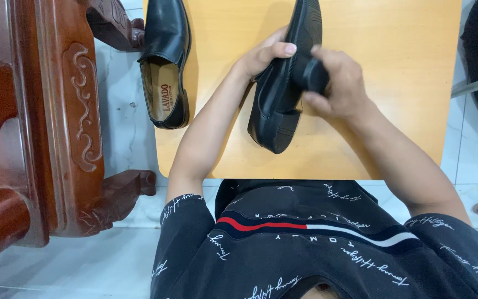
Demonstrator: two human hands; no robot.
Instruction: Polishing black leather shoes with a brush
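Over our wooden table, we gripped a black shoe between left hand and right hand, toe pointing away, sole rightward.

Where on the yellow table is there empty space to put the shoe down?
Bare table lies right of the right hand, and between the held shoe and the other shoe. The left edge is crowded by that shoe.

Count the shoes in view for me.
2. One black shoe lies alone at the table's left edge; the other shoe is held on its side between the left hand and right hand.
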